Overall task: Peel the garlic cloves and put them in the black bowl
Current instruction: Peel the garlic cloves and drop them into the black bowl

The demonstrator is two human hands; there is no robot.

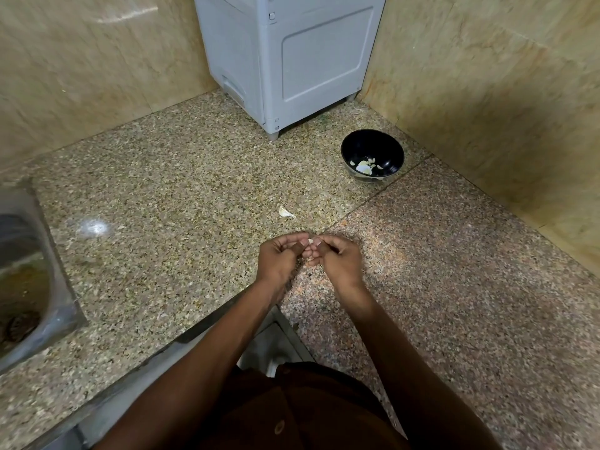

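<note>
My left hand [281, 258] and my right hand [337, 259] meet above the granite counter, fingertips together. Between them they pinch a small garlic clove [310, 241], of which only a pale sliver shows. The black bowl [386, 147] stands farther back and to the right, near the wall corner, with several pale peeled cloves [365, 165] at its bottom. A single unpeeled clove [285, 212] lies on the counter just beyond my hands.
A grey appliance [292, 60] stands at the back in the corner. A steel sink [22, 271] is set in the counter at the far left. Marble walls close the back and right sides. The counter's front edge runs diagonally below my arms.
</note>
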